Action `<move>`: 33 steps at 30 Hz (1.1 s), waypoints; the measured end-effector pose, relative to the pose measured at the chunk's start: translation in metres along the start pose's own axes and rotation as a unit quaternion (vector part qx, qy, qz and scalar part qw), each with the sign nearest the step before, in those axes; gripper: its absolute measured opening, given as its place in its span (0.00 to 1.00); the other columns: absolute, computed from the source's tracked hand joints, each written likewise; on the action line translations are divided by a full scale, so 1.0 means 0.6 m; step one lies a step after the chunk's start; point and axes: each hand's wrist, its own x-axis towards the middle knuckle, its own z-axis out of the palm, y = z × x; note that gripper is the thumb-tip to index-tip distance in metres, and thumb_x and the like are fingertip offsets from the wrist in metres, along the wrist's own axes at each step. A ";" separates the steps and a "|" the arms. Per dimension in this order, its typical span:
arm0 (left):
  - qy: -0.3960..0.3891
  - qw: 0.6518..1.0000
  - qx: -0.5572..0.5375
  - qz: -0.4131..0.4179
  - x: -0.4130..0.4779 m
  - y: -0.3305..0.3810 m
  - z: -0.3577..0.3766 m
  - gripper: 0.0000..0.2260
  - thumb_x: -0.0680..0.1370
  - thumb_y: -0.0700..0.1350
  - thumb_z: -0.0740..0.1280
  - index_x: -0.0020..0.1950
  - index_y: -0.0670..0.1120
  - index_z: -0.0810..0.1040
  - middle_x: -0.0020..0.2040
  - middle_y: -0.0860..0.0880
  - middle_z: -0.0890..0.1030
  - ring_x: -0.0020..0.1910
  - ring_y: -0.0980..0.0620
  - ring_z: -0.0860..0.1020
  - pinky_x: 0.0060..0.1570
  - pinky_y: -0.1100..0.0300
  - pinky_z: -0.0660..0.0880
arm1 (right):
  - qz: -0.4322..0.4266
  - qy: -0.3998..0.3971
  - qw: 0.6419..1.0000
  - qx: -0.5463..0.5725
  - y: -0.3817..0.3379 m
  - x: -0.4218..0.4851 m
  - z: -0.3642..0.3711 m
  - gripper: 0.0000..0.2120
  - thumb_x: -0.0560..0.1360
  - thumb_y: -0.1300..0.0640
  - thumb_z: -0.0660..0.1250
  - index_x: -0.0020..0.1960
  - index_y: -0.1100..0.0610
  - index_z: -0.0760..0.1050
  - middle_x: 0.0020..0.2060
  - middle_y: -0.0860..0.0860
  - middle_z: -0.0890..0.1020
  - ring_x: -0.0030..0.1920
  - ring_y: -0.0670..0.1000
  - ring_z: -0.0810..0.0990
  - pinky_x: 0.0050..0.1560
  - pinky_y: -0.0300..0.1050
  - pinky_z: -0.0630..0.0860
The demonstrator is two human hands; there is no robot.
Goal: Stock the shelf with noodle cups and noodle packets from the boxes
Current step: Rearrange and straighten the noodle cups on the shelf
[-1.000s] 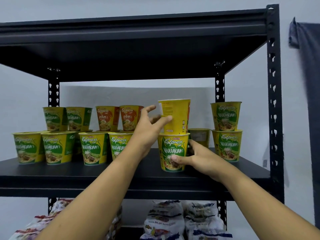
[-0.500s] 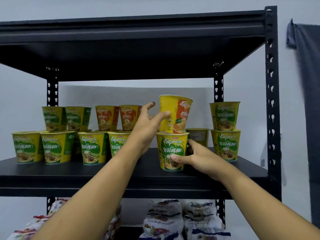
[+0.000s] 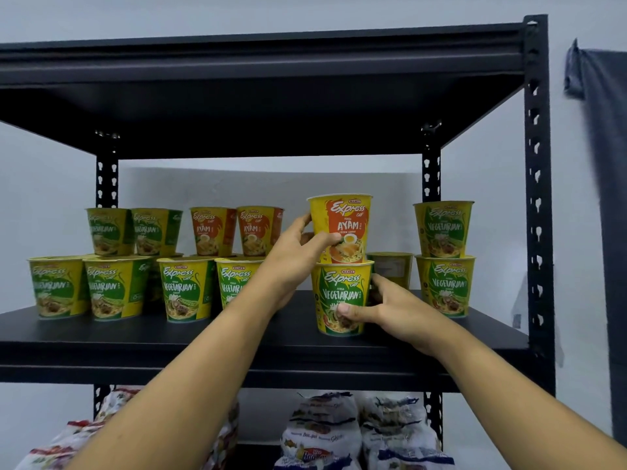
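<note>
On the black shelf [image 3: 203, 337] an orange-and-yellow Ayam noodle cup [image 3: 344, 218] stands on top of a green Vegetarian noodle cup [image 3: 339, 290]. My left hand [image 3: 298, 252] grips the Ayam cup from its left side, thumb across its front. My right hand [image 3: 390, 310] holds the Vegetarian cup underneath, thumb on its front and fingers behind it. Both cups are upright, labels facing me.
More cups stand stacked two high to the left [image 3: 183, 290] and right [image 3: 444, 256], and one cup [image 3: 390, 269] sits behind my right hand. Noodle packets [image 3: 322, 432] lie on the shelf below. A shelf post [image 3: 537, 198] rises at right; a dark cloth [image 3: 604, 130] hangs beyond it.
My left hand has turned the top cup so its Ayam label now faces front and it sits level. My right hand has stayed on the lower cup.
</note>
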 end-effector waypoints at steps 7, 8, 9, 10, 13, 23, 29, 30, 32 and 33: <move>-0.015 1.000 0.015 0.000 -0.007 0.003 0.000 0.32 0.70 0.60 0.78 0.71 0.55 0.74 0.59 0.54 0.84 0.56 0.54 0.84 0.61 0.48 0.80 | 0.000 0.001 1.000 -0.001 -0.002 0.000 0.000 0.39 0.60 0.37 0.81 0.68 0.42 0.72 0.61 0.42 0.82 0.63 0.45 0.80 0.70 0.54 0.73; -0.024 1.000 0.006 -0.001 -0.007 0.004 -0.002 0.28 0.72 0.58 0.77 0.69 0.55 0.75 0.58 0.53 0.85 0.57 0.54 0.84 0.62 0.47 0.80 | 0.001 0.002 1.000 0.002 -0.001 0.000 0.000 0.40 0.60 0.37 0.82 0.68 0.42 0.72 0.61 0.42 0.82 0.63 0.45 0.80 0.70 0.54 0.73; -0.031 0.999 -0.003 -0.002 -0.007 0.004 -0.003 0.24 0.74 0.55 0.77 0.68 0.55 0.77 0.58 0.53 0.85 0.57 0.53 0.84 0.62 0.47 0.79 | 0.001 0.002 1.000 0.004 0.000 0.001 -0.001 0.41 0.59 0.36 0.82 0.68 0.42 0.72 0.61 0.42 0.82 0.63 0.45 0.80 0.70 0.54 0.73; -0.037 0.999 -0.010 -0.002 -0.006 0.004 -0.006 0.21 0.76 0.53 0.76 0.68 0.54 0.78 0.58 0.52 0.85 0.57 0.53 0.84 0.62 0.48 0.80 | 0.003 0.002 1.000 0.003 0.001 0.001 -0.001 0.41 0.58 0.35 0.82 0.68 0.41 0.72 0.61 0.42 0.82 0.63 0.45 0.80 0.70 0.55 0.72; -0.043 0.999 -0.026 0.001 -0.005 0.004 -0.009 0.19 0.77 0.50 0.74 0.68 0.53 0.78 0.57 0.53 0.86 0.56 0.54 0.84 0.59 0.52 0.80 | 0.005 0.003 1.000 0.002 0.001 0.003 -0.001 0.39 0.61 0.38 0.82 0.68 0.42 0.72 0.62 0.42 0.82 0.62 0.45 0.80 0.70 0.54 0.73; -0.064 0.997 -0.033 -0.016 0.002 0.001 -0.014 0.21 0.78 0.52 0.73 0.70 0.54 0.76 0.60 0.52 0.85 0.57 0.54 0.84 0.60 0.49 0.79 | 0.012 0.003 1.000 0.003 -0.002 0.002 -0.001 0.38 0.63 0.40 0.82 0.69 0.43 0.72 0.62 0.43 0.82 0.63 0.46 0.80 0.70 0.54 0.73; -0.057 0.998 -0.024 -0.004 0.003 -0.004 -0.011 0.21 0.74 0.53 0.76 0.66 0.58 0.76 0.57 0.55 0.84 0.55 0.57 0.84 0.57 0.53 0.81 | 0.014 0.004 1.000 0.007 -0.001 0.003 -0.001 0.42 0.60 0.38 0.83 0.70 0.43 0.72 0.62 0.43 0.82 0.63 0.46 0.79 0.71 0.55 0.72; -0.058 0.998 -0.025 -0.004 0.003 -0.005 -0.011 0.20 0.75 0.53 0.76 0.65 0.58 0.76 0.58 0.54 0.84 0.55 0.57 0.84 0.57 0.53 0.81 | 0.016 0.003 1.000 0.008 -0.001 0.003 -0.001 0.41 0.61 0.38 0.83 0.69 0.43 0.72 0.62 0.43 0.82 0.63 0.46 0.79 0.71 0.55 0.72; -0.060 0.998 -0.025 -0.005 0.004 -0.005 -0.011 0.20 0.75 0.53 0.75 0.66 0.57 0.76 0.58 0.54 0.84 0.55 0.57 0.84 0.56 0.54 0.81 | 0.016 0.004 1.000 0.005 -0.002 0.002 -0.001 0.41 0.60 0.37 0.83 0.69 0.43 0.72 0.62 0.43 0.82 0.63 0.46 0.79 0.71 0.55 0.72; -0.060 0.998 -0.024 -0.006 0.004 -0.005 -0.011 0.20 0.76 0.53 0.75 0.66 0.57 0.76 0.59 0.54 0.84 0.55 0.57 0.84 0.55 0.55 0.81 | 0.017 0.004 1.000 0.003 -0.002 0.002 -0.001 0.41 0.60 0.37 0.82 0.69 0.43 0.72 0.62 0.43 0.82 0.63 0.46 0.79 0.71 0.55 0.72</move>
